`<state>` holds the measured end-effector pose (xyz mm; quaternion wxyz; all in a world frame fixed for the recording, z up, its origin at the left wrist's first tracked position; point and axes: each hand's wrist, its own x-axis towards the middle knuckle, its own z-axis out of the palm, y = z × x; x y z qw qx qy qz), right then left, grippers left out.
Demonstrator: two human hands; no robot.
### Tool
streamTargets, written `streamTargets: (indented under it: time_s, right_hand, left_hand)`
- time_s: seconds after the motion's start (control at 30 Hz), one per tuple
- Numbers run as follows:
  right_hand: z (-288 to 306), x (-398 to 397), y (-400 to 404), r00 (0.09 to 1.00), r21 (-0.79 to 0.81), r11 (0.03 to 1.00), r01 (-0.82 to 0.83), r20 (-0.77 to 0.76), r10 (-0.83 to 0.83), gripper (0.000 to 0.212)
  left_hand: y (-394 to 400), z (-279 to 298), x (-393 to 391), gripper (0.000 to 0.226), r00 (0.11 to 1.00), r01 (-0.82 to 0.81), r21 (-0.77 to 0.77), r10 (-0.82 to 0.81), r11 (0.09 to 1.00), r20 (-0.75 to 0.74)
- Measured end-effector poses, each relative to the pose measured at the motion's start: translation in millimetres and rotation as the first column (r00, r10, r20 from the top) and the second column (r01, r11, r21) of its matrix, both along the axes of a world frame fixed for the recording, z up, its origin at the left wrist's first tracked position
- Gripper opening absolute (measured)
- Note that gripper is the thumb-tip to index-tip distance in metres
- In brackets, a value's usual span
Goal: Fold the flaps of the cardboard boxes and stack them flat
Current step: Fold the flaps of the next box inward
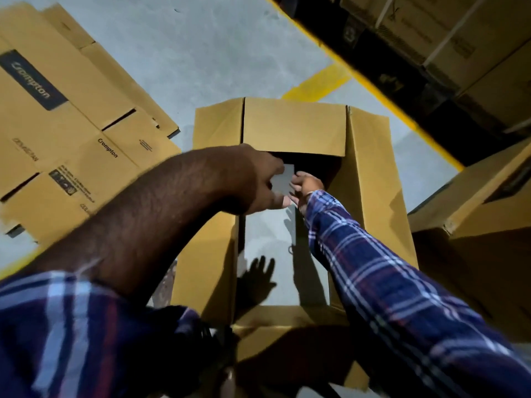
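head view — one entry.

open cardboard box (pixel 370 179): stood on the grey concrete floor (pixel 201 53) at centre frame, both ends open so that the floor is seen through it. far flap (pixel 294 126) is tilted inward over the opening; left flap (pixel 217 124) and right side panel are spread outward. near flap (pixel 275 320) lies in shadow at the bottom edge.

left hand (pixel 258 179): reached over the box opening, sleeve rolled up the forearm. fingers are curled, and a small pale sheet (pixel 283 179) is pinched between thumb and fingers.

right hand (pixel 306 186): reached into the opening from the right in a blue plaid sleeve (pixel 402 282), touching the same pale sheet; whether it is gripped or only touched cannot be told, since the fingers are partly hidden and blurred.

flattened boxes (pixel 71 110): a loose stack lying flat on the floor at left, well apart from the open box, printed "crompton" with a dark label panel.

further cartons (pixel 488 214): at right, just beside the open box, partly in shadow.

yellow floor line (pixel 319 81): painted diagonally beyond the box — strapped cartons (pixel 431 30) are stacked behind it at upper right.
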<state>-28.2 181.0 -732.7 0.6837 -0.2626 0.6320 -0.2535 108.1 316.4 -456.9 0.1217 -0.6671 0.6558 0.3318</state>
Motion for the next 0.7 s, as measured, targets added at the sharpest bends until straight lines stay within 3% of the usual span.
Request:
streamTargets:
  time_s: [0.17,0.27,0.33,0.43,0.5,0.53,0.63,0.7]
  right_hand:
    - [-1.1,17.0,-39.1,0.997,-0.114,0.993,-0.036,-0.077,0.028,0.04]
    - [1.6,16.8,-49.0,0.993,-0.362,0.932,-0.028,-0.118,-0.016,0.036]
    - [17.6,15.2,-48.7,0.969,-0.634,0.772,-0.052,-0.22,-0.115,0.035]
    - [51.8,22.3,-65.1,0.906,-0.886,0.398,-0.238,-0.35,-0.238,0.048]
    - [75.9,33.0,-88.2,0.82,-0.853,0.247,-0.46,-0.515,-0.249,0.06]
    - [85.7,38.5,-102.8,0.729,-0.76,0.226,-0.61,-0.649,-0.215,0.064]
    - [99.9,51.0,-134.0,0.321,-0.318,0.249,-0.915,-0.947,-0.029,0.072]
    - [96.0,57.8,-152.2,0.172,-0.139,0.266,-0.954,-0.979,0.105,0.071]
  left_hand:
    - [3.6,-5.7,0.7,0.064,1.0,0.02,0.056,-0.019,0.998,-0.023]
    - [7.5,-5.1,6.4,0.067,0.999,0.013,0.056,-0.01,0.998,-0.04]
    - [8.4,-5.4,8.8,0.068,0.999,0.011,0.041,-0.009,0.999,-0.044]
    - [7.4,-8.3,8.5,0.068,0.999,-0.003,0.039,0.005,0.999,-0.049]
    - [6.1,-10.3,8.5,0.068,0.997,-0.009,0.034,0.012,0.999,-0.076]
    - [4.9,-11.2,8.8,0.067,0.996,-0.013,0.036,0.017,0.999,-0.091]
    - [2.9,-13.2,10.2,0.068,0.992,-0.023,0.061,0.03,0.998,-0.119]
    - [0.9,-14.9,11.6,0.067,0.989,-0.035,0.072,0.044,0.997,-0.138]
